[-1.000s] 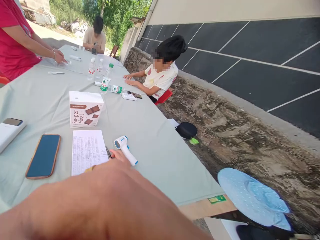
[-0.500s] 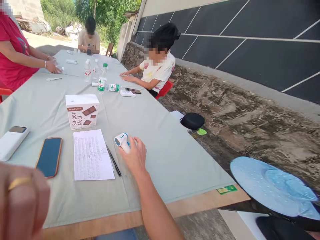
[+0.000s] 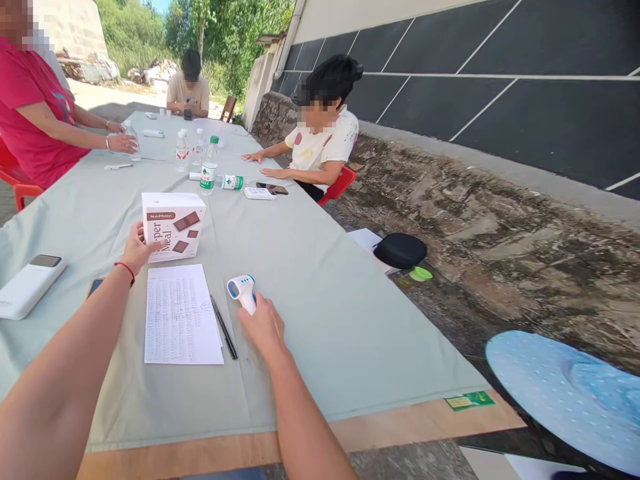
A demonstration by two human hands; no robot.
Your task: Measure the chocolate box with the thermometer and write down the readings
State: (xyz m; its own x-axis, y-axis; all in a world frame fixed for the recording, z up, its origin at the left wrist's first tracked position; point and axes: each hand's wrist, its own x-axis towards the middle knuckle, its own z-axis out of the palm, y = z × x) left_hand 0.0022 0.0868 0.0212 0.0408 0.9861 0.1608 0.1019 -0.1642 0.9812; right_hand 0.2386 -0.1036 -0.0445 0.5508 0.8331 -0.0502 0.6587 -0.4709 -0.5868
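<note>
"What is the person's right hand (image 3: 263, 323) doing?"

"Its fingers are curled around the handle of a white-and-blue infrared thermometer (image 3: 241, 288), whose head points away over the table (image 3: 350, 320)."

"And the left hand (image 3: 137, 252)?"

"Half curled at the near left edge of the NutriMotion Su-per Meal box (image 3: 175, 230), thumb over the front panel, fingers along the side. Whether it grips firmly, one cannot tell. The box stands upright on the cloth."

"What lies between the two arms?"

"Handwritten sheets (image 3: 176, 313), just in front of the box, and a black pen (image 3: 224, 327) slanting beside their right edge, between sheets and thermometer."

"Farther left?"

"A corner of a smartphone (image 3: 95, 285) showing past the left forearm, then a white power bank (image 3: 33, 287)."

"Beyond the box?"

"A green-capped water bottle (image 3: 209, 167) standing upright, with another bottle (image 3: 232, 182) on its side next to it. A seated co-worker (image 3: 323, 143) in a patterned white shirt rests both hands on the tabletop at the right."
</note>
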